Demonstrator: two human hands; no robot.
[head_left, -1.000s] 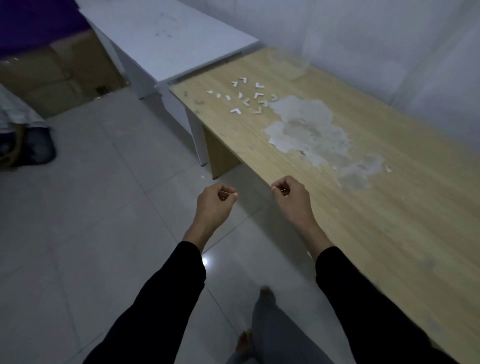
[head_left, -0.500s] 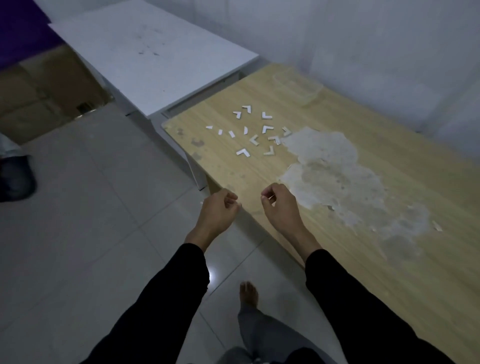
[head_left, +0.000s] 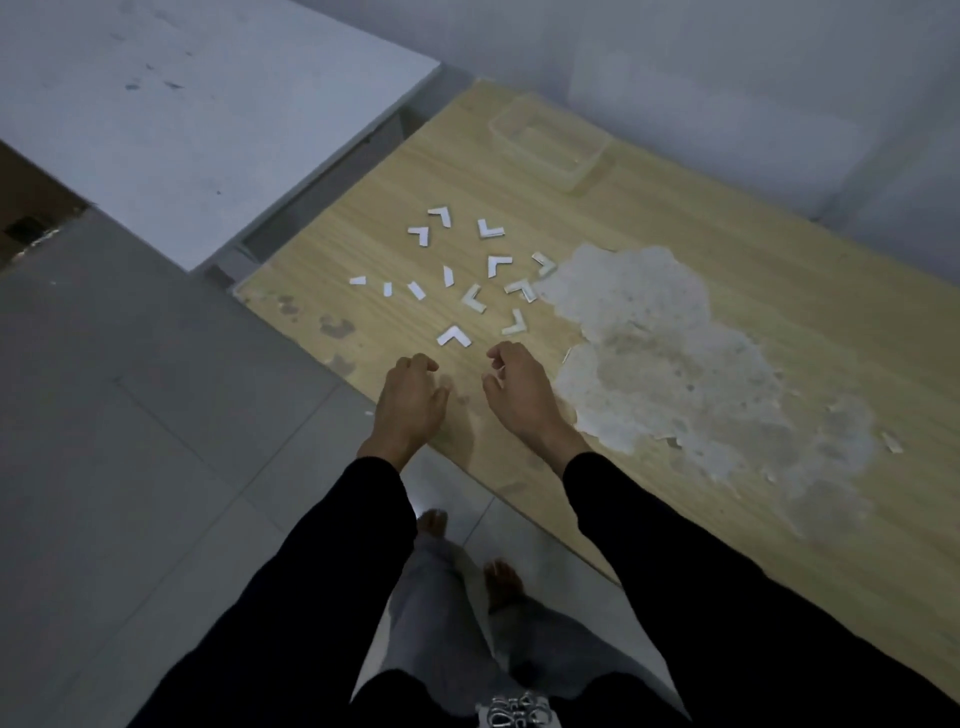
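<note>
White L-pcs (head_left: 453, 336) x9, strips (head_left: 416, 290) x4, left hand (head_left: 410, 397), right hand (head_left: 519, 397) near

Dim, grey light w/ low contrast. One small glare spot on the floor (head_left: 156, 415), lower centre, btwn the sleeves (head_left: 337, 571), which go near-black w/ no detail. Soft, faint shadows on the table (head_left: 675, 218) under the left hand (head_left: 410, 400) & right hand (head_left: 519, 400). White pieces (head_left: 454, 336) are the brightest. Clear tray (head_left: 550, 140), upper centre, barely reads. Wide-angle bend at frame edges; pic slightly soft.
</note>
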